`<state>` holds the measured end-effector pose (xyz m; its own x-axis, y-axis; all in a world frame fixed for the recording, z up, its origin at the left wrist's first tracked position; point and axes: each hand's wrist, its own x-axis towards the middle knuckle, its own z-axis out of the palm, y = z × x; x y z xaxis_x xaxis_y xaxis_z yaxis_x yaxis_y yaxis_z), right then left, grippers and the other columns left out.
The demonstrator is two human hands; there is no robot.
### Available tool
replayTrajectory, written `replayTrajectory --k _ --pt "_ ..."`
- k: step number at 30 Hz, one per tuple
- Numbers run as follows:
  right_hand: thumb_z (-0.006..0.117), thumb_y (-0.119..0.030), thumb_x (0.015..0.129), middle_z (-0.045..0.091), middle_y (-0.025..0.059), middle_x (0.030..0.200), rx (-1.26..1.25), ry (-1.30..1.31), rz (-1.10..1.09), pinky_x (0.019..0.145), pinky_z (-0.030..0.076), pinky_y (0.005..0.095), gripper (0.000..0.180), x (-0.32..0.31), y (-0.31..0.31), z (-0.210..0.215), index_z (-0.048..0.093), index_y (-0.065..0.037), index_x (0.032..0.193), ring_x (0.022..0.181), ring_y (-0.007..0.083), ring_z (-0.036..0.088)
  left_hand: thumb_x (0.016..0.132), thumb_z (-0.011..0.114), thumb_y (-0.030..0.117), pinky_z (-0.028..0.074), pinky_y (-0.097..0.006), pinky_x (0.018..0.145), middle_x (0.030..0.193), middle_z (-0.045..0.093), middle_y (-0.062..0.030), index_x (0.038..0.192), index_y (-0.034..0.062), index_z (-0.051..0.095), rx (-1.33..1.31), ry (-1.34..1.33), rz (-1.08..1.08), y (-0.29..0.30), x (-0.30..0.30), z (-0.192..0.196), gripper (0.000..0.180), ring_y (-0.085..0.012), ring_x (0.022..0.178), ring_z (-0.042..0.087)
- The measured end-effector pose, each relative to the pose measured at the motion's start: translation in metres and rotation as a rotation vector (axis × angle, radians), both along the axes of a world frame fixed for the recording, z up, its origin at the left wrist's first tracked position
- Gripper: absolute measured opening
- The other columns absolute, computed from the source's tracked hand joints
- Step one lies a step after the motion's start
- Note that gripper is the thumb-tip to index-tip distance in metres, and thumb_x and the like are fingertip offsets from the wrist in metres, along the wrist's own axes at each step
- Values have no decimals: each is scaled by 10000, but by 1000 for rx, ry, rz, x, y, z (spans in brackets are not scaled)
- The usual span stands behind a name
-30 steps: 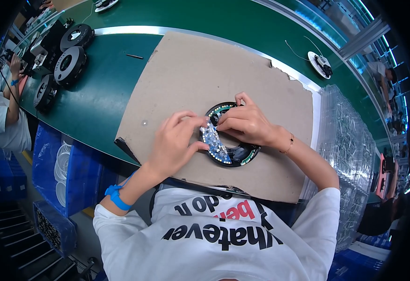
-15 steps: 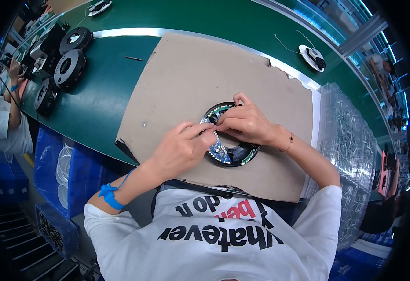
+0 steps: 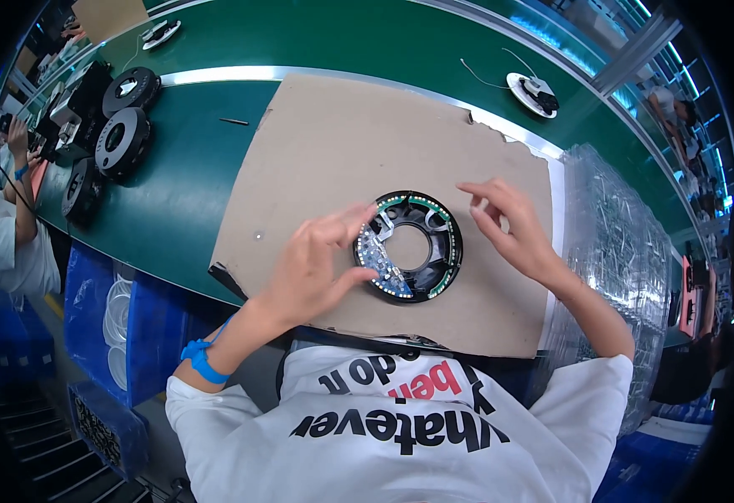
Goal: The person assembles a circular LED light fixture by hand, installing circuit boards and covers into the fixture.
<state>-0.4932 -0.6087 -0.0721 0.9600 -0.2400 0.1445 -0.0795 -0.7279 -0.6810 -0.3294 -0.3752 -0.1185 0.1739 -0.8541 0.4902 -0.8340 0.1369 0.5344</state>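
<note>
A round black ring-shaped housing (image 3: pixel 445 243) lies on the brown cardboard sheet in front of me. Small pale LEDs line its rim, with green strips along the top and lower right. A blue circuit board (image 3: pixel 381 263) fills its lower left part, and a whitish flat cable (image 3: pixel 385 225) runs above it. My left hand (image 3: pixel 317 256) is at the ring's left edge, thumb and fingers spread wide, their tips at the rim. To the right of the ring, my right hand (image 3: pixel 514 230) hovers apart from it, fingers loosely bent and holding nothing.
Cardboard (image 3: pixel 325 142) covers the green bench (image 3: pixel 191 168). At left stand several black ring units (image 3: pixel 122 141); a thin dark tool (image 3: pixel 234 121) lies nearer. Stacked clear plastic trays (image 3: pixel 614 251) border the right. Beyond the metal strip sits a white disc with wires (image 3: pixel 533 94). Another person (image 3: pixel 7 226) works at far left.
My hands, earlier pinched together over the ring's upper left, have come apart. The right one moved off to the right and opened; the left drew back to the rim and spread.
</note>
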Motion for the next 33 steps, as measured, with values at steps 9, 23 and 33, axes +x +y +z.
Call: replayTrajectory --k 9,23,33 --pt "499 -151 902 501 98 966 617 285 -123 453 462 230 327 -5 13 -26 441 -1 1187 578 108 556 563 820 306 358 -416 991 1371 319 -178 1141 78 218 133 152 -206 -29 10 1 865 -388 1201 393" --pt "467 -288 934 562 -9 768 719 174 -233 502 370 197 292 32 5 -37 527 -14 1014 641 28 468 551 850 171 374 -440 977 1271 365 -213 1232 166 175 -46 176 -240 -34 3 3 959 -353 1176 426" --pt "533 -286 896 614 50 804 540 -139 -218 635 433 225 345 77 -45 -30 587 39 997 744 66 532 630 806 188 343 -438 989 1332 325 -239 1222 134 166 -203 49 -100 -67 31 13 873 -400 1201 392"
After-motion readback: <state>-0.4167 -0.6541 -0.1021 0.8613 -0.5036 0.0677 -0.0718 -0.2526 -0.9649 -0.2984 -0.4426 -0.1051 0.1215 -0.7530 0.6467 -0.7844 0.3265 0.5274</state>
